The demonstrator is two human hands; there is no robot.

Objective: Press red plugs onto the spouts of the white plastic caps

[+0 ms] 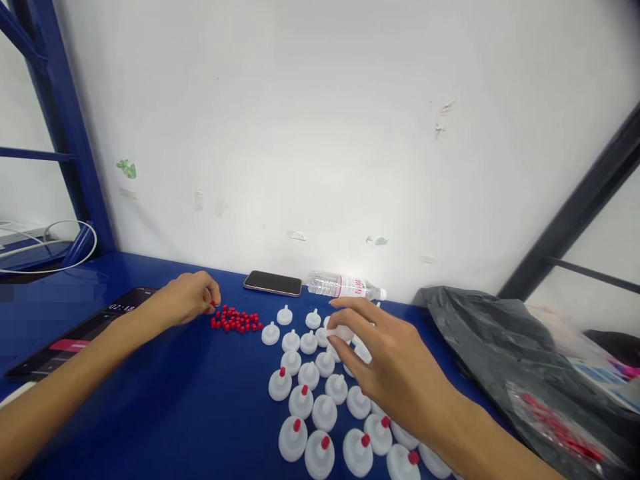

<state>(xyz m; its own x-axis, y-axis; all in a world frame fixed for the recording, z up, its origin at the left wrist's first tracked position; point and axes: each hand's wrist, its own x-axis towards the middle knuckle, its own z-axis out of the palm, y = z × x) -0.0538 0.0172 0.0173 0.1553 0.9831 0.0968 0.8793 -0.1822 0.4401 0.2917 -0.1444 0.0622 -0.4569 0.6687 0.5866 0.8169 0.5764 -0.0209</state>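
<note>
Left hand (187, 298) curled, fingertips pinching one red cap at the near edge of the pile of red caps (236, 320) on the blue table (190, 407). Right hand (385, 357) grips a white nozzle (341, 333) between thumb and fingers, above the cluster of white nozzles (325, 383). Some nearer nozzles carry red tips. Phone (273, 283) and water bottle (345, 286) lie by the wall.

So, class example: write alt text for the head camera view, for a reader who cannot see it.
On a blue table, a left hand pinches a red cap from a small pile while the right hand grips one white nozzle piece above rows of others. A phone and water bottle lie by the wall.
</note>
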